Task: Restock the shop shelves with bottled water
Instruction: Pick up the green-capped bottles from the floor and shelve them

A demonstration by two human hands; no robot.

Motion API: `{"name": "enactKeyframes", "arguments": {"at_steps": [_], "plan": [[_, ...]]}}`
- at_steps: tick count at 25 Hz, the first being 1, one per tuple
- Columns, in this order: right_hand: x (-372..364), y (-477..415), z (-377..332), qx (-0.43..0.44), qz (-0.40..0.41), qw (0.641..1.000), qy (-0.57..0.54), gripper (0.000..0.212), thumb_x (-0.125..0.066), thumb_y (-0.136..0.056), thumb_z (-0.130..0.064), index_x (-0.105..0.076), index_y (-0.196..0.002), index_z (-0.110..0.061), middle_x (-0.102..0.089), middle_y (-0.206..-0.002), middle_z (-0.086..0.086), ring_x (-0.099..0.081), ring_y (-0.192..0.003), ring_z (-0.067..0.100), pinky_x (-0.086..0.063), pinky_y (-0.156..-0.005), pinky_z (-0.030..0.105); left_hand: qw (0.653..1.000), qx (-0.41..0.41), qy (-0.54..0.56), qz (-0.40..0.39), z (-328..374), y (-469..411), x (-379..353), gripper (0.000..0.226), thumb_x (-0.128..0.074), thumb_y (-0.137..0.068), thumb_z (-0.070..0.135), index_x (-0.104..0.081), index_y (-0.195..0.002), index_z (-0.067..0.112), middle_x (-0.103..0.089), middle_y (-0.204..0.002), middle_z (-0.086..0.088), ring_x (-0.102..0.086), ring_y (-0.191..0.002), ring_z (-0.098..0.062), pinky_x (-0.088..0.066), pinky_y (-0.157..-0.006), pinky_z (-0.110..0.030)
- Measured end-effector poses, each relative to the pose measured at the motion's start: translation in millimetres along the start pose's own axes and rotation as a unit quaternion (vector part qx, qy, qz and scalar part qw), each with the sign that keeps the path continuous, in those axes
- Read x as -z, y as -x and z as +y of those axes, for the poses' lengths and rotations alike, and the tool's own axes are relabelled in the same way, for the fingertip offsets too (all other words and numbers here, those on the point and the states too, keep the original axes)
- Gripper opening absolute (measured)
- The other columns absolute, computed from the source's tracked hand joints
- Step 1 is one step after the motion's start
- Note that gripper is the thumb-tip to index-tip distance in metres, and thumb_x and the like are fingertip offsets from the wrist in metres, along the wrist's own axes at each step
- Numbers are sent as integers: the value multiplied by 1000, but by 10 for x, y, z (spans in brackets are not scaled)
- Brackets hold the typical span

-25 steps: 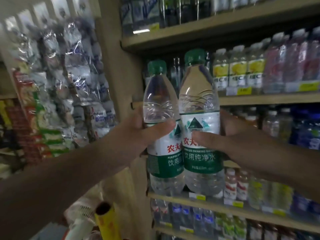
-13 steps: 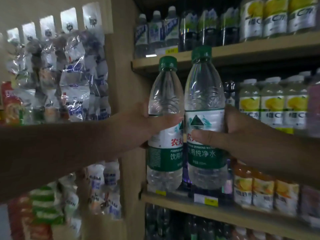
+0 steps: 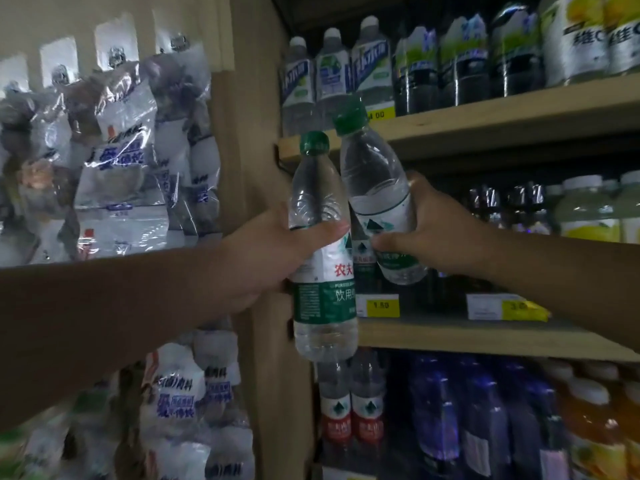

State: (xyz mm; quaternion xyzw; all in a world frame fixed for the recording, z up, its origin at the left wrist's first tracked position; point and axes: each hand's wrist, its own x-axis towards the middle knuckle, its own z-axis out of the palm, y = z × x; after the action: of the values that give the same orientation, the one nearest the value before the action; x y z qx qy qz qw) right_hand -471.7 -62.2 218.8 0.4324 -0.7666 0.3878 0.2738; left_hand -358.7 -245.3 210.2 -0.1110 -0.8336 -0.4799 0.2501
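Since 0.5 s ago the right bottle [image 3: 377, 202] has tipped, cap toward 11 o'clock and close to the upper shelf [image 3: 485, 123] lip, base entering the bay above the middle shelf [image 3: 485, 336]. The right hand [image 3: 440, 233] wraps it with curled fingers. The left hand [image 3: 270, 251] grips the left bottle [image 3: 323, 271] upright, outside the shelf's front edge. Bottle 1 of 2 is being shelved; next it likely needs standing upright. Room seems open at 3 o'clock, behind the price tag [image 3: 381, 304]

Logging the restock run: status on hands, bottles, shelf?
Left hand grips upright bottle, in front of middle shelf. Right hand grips tilted bottle, base above that shelf. Stocked bottle stands behind it.
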Motion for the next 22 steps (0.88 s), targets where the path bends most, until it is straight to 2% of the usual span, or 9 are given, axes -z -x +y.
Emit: {"name": "enactKeyframes", "arguments": {"at_steps": [3, 6, 10, 14, 16, 18, 20, 22], "plan": [[-113, -246, 189, 20, -5, 999, -29, 81, -82, -75, -24, -33, -139, -22, -51, -124, -9, -51, -115, 9, -43, -95, 27, 1000, 0, 12, 17, -102, -129, -21, 13, -64, -88, 39, -66, -98, 32, -76, -92, 9, -73, -86, -10, -57, -74, -34], [-221, -421, 339, 25, 7, 996, -88, 79, -82, -75, -17, -36, -138, -19, -54, -126, -7, -52, -117, 10, -43, -100, 29, 999, -2, 3, 42, -132, -229, -55, 12, -64, -87, 40, -66, -97, 33, -76, -92, 9, -73, -86, -11, -57, -77, -37], [-363, -542, 511, 18, 2, 993, -118, 75, -80, -77, -15, -36, -139, -18, -55, -124, -6, -51, -114, 9, -42, -95, 25, 998, 11, -29, 59, -112, -327, -91, 8, -62, -90, 38, -68, -94, 34, -76, -90, 10, -73, -83, -9, -57, -76, -35], [-506, -576, 719, -29, -10, 988, -152, 64, -80, -78, -18, -40, -128, -18, -54, -111, -11, -52, -105, 7, -44, -86, 24, 993, 15, -66, 101, -178, -401, -84, 13, -65, -88, 41, -69, -96, 33, -76, -94, 7, -73, -88, -14, -57, -86, -43], [-598, -609, 832, -67, -17, 985, -156, 69, -81, -77, -20, -38, -132, -17, -54, -115, -7, -52, -106, 10, -44, -84, 26, 991, 15, -77, 106, -199, -434, -78, 10, -66, -88, 42, -69, -94, 35, -76, -96, 4, -73, -92, -18, -56, -88, -48], [-670, -655, 904, -100, -36, 981, -165, 85, -86, -69, -29, -36, -136, -17, -54, -121, -6, -54, -110, 14, -47, -87, 29, 989, 13, -88, 121, -222, -469, -65, 8, -68, -86, 45, -68, -91, 39, -76, -97, 5, -73, -92, -18, -56, -87, -49], [-759, -708, 987, -127, -52, 974, -182, 103, -92, -53, -43, -38, -137, -19, -58, -126, -3, -58, -114, 18, -51, -91, 36, 985, 18, -104, 135, -255, -524, -51, 28, -71, -78, 54, -64, -99, 37, -75, -98, 6, -73, -91, -15, -57, -85, -47], [-823, -753, 1072, -157, -49, 969, -185, 97, -91, -58, -33, -38, -138, -18, -58, -126, 0, -57, -115, 22, -50, -91, 37, 984, 24, -104, 143, -284, -592, -51, 67, -72, -61, 66, -58, -116, 31, -74, -104, 5, -72, -93, -17, -58, -83, -49]]}}
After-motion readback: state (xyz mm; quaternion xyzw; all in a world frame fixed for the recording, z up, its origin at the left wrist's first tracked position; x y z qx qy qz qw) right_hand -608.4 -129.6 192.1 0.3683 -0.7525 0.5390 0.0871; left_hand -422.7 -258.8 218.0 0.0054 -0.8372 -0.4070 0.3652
